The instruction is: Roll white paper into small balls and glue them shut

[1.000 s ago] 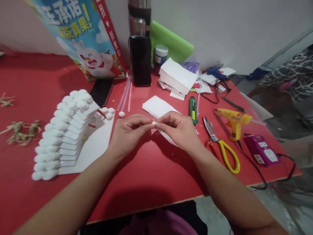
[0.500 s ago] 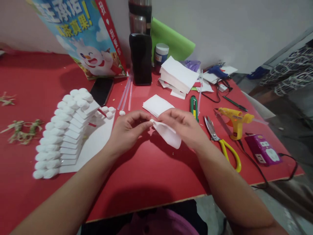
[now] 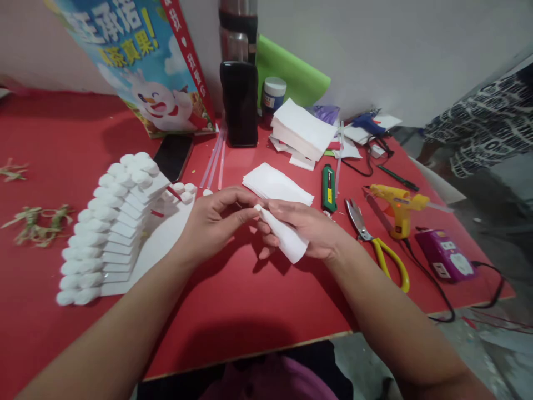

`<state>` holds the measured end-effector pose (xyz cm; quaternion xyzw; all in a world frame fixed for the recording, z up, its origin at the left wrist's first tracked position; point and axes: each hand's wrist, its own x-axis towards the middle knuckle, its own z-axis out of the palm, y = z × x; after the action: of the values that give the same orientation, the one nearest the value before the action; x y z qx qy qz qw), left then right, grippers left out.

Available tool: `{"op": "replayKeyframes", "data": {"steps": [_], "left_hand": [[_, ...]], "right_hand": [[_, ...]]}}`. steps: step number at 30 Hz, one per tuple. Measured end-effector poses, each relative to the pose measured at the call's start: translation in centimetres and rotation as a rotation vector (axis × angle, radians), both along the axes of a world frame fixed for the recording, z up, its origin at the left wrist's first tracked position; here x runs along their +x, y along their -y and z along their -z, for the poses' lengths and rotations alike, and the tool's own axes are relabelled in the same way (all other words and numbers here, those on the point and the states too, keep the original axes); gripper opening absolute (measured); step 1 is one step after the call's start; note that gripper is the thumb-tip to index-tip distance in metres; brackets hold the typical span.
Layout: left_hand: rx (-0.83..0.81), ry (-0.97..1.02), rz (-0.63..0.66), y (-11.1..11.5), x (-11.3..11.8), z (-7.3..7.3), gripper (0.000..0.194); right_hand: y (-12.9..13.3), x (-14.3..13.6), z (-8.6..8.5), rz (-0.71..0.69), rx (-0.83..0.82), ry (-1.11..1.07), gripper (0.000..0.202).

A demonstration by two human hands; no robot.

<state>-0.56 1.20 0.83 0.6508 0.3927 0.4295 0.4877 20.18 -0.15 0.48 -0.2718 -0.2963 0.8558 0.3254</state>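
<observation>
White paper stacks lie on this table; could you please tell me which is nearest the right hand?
The thin, low stack beyond the right hand; the thicker stack lies farther back, near the jar.

A black phone (image 3: 240, 105) stands upright before a bottle (image 3: 237, 33). On its right there is a jar (image 3: 273, 94) with a white lid. To its left stands a colourful bag (image 3: 141, 66), with another phone (image 3: 172, 157) lying near it.

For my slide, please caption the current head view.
Both hands hold a tapered white sheet above a red tabletop, with scissors and a yellow glue gun at right.
</observation>
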Motion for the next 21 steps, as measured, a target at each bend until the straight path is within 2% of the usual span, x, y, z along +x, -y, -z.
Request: {"op": "replayKeyframes", "data": {"steps": [4,6,14,21], "left_hand": [[-0.009,-0.007,-0.013,0.0,0.2,0.0,0.007],[-0.012,-0.013,-0.041,-0.1,0.2,0.2,0.009],[-0.116,0.051,-0.136,0.2,0.7,0.5,0.013],[-0.156,0.09,-0.219,1.2,1.8,0.4,0.014]], "right_hand": [[0.1,-0.1,-0.3,0.121,0.115,0.176,0.057],[0.1,-0.2,-0.4,0.159,0.192,0.274,0.061],[0.6,-0.8,-0.8,0.345,0.474,0.604,0.032],[1.4,-1.9,-0.2,0.567,0.75,0.865,0.013]]}}
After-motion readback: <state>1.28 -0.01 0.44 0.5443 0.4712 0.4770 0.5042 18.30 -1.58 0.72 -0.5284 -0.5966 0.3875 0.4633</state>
